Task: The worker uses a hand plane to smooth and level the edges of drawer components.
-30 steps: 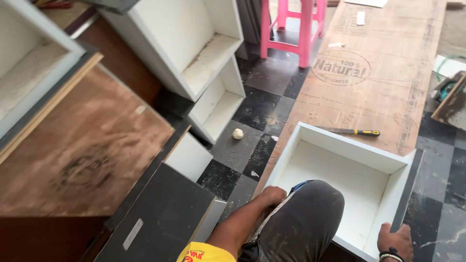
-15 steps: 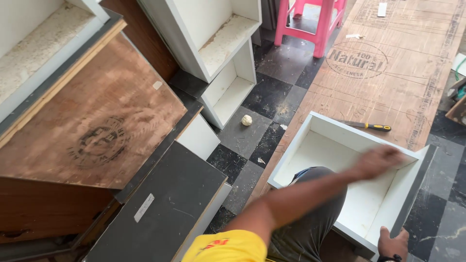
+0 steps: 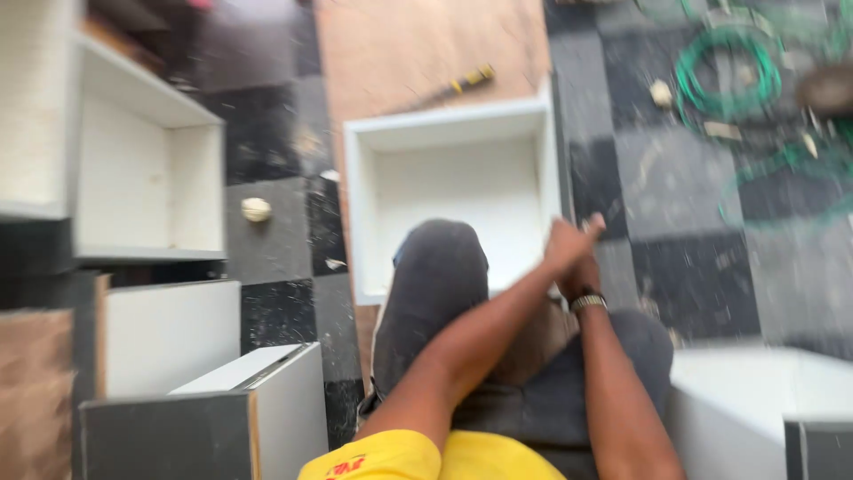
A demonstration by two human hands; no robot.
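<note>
The picture is motion-blurred. A white open drawer box lies on a brown plywood sheet in front of my bent knee. My left arm crosses over my lap to the right, and my left hand is at the drawer's near right corner, fingers partly raised; its grip is too blurred to read. My right hand, with a watch on its wrist, sits just below it on the same corner of the drawer, mostly covered. A yellow-handled screwdriver lies on the plywood beyond the drawer.
White cabinet carcasses stand at the left, with a grey panel at the lower left. A small cream round object lies on the dark tiled floor. A green hose coils at the upper right. Another white box sits at the lower right.
The view has swung right. My left hand has pulled back from over the drawer's inside to its near right corner, meeting my right hand there.
</note>
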